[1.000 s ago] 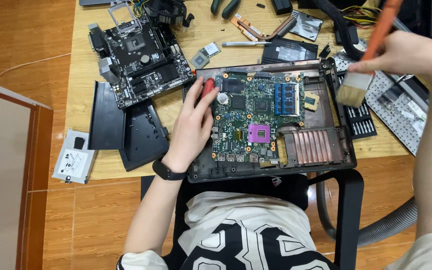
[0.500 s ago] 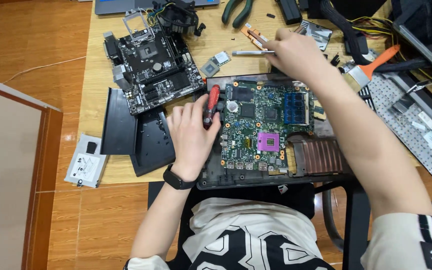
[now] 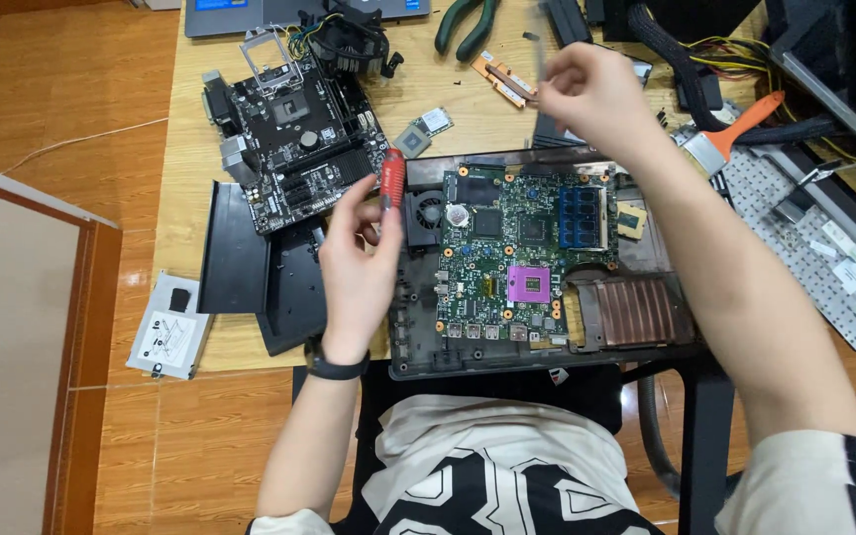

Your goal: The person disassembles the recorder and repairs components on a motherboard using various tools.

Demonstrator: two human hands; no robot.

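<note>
Beside laptop base (image 3: 418, 347) edge — left hand (image 3: 359, 267), screwdriver (image 3: 391, 176)

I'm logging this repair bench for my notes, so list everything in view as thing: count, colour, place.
laptop base: one, black, table's near edge
circuit board: one, green, inside the laptop base
desktop motherboard: one, black, far left of the table
plastic covers: two, black, left of the laptop base
drive bracket: one, silver, over the table's left near corner
pliers: one, green handles, far edge
brush: one, orange handle, right of the laptop base
keyboard: one, pale, far right
table: one, wooden
left hand: holds a red-handled screwdriver
right hand: raised, pinching a thin grey tool
</note>
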